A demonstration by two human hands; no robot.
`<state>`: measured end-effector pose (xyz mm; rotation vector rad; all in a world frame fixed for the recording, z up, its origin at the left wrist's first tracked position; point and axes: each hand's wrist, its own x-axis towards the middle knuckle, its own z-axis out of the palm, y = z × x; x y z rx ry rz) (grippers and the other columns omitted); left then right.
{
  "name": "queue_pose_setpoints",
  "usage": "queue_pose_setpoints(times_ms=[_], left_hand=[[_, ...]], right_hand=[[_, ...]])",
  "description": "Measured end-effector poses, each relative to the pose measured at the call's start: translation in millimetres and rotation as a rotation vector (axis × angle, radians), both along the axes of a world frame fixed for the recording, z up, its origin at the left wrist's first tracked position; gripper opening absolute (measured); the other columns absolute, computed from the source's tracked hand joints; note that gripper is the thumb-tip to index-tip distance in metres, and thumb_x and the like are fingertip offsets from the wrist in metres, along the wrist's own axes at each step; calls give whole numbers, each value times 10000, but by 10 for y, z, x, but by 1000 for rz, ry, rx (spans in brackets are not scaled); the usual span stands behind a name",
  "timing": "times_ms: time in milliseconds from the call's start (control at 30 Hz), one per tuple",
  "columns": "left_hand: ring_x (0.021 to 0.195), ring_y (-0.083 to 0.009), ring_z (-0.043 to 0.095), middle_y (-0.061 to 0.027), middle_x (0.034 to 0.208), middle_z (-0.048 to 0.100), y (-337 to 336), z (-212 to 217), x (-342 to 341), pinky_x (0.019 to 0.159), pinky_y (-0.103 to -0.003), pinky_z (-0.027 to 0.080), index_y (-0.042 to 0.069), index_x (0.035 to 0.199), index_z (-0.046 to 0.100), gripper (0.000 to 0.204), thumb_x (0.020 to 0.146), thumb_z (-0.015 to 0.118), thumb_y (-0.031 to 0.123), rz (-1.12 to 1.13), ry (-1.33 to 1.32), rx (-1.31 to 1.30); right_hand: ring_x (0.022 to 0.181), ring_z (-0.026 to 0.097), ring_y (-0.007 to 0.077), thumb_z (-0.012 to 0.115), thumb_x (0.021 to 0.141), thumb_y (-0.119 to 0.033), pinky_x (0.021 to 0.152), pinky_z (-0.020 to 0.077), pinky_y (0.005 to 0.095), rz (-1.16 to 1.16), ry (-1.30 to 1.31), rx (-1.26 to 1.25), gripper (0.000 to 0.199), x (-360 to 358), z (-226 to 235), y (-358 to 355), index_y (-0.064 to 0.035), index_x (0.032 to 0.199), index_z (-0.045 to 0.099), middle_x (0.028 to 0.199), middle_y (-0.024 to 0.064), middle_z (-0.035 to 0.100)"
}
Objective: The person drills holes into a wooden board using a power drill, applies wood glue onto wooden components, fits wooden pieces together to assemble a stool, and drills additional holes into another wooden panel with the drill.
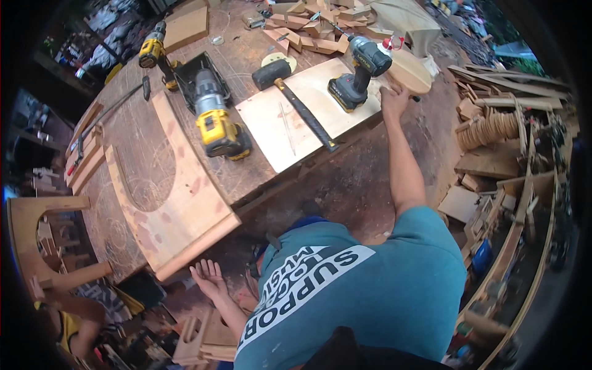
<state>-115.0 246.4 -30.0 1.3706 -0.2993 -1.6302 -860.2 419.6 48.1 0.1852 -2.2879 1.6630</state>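
My left hand (211, 280) is open, palm up and fingers spread, just off the near edge of a wooden panel with a U-shaped cutout (185, 209). My right hand (394, 102) reaches to the table's edge. Its fingers curl at the right end of a thin pale board (265, 132), beside a rounded wooden piece (410, 73); what they grip is hidden. A black-headed mallet (302, 114) lies across the pale board. A dark cordless impact driver (357, 74) stands on it. Left of the board is a yellow-and-black cordless drill (219, 123).
Another yellow cordless driver (157, 55) and a black tray (197, 68) sit farther back. Wood offcuts (314, 28) pile up at the far side. A bar clamp (105, 117) lies at left. Stacked timber (493, 160) lines the right; a second cutout panel (37, 240) stands lower left.
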Motion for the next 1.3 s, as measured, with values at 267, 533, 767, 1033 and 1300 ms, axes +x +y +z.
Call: queue_pose_setpoints(times_ms=[267,533,767,1033,1300], left_hand=[[1249,-272,539,-116,1448,519,1335,461,-581,1062,-428,440,53,1494,438,745,952,665,511,72,-297,11],[1288,-301,537,-144,1456,511,1561,549,-872,1114,-469,403,51,1515,397,737,961,674,451,43,-356,5],[1157,-260,632,-151,1318,620,1339,584,-1196,971,-387,525,14,1416,506,576,942,742,243,-68,-422,-107],[1221,-259,611,-158,1322,621,883,1419,-1920,1057,-384,487,2,1371,551,652,823,826,221,-832,-419,-795],[1187,-262,623,-173,1288,635,709,1964,-1588,1030,-405,490,-9,1424,452,943,702,929,364,-749,-104,-749]], right_hand=[[1191,608,412,865,724,-341,1019,465,457,45,151,181,820,-1152,-368,-590,98,1313,502,1231,276,633],[1114,659,404,863,643,-300,988,489,458,93,36,192,736,-837,-91,-467,13,1257,605,1180,253,686],[983,665,218,848,783,-238,911,509,348,214,129,-124,548,-98,518,476,49,1199,639,1108,125,703],[1087,637,237,876,725,-262,968,496,380,670,-33,-125,688,2193,730,791,36,1278,595,1208,142,649],[995,631,211,905,667,-168,902,520,370,1507,-147,62,609,4305,1038,-334,10,1165,604,1125,107,651]])
